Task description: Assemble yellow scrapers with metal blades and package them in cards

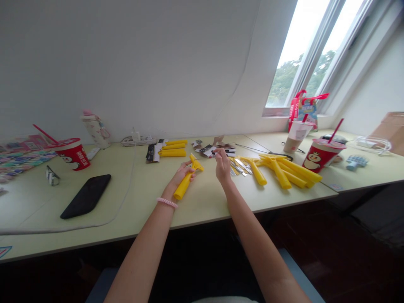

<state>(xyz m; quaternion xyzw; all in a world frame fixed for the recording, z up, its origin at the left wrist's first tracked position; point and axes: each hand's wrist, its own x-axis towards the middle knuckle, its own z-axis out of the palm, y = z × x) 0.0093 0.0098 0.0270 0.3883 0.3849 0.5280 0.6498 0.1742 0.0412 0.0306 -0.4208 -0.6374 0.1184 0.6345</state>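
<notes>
My left hand is wrapped round a yellow scraper handle, its wide head tilted up and away from me. Just right of it, my right hand is closed in a pinch above the table. A thin-shafted tool, possibly a screwdriver, runs from those fingers toward the scraper head; its grip is mostly hidden. Beyond and beside the right hand lie loose metal blades and black-and-brown cards. More yellow scraper handles are heaped to the right. Several yellow-handled scrapers with cards lie behind my left hand.
A black phone and a red drink cup are at left, with a white cable across the table. At right stand another red cup and a paler cup. The table's front edge runs beneath my forearms.
</notes>
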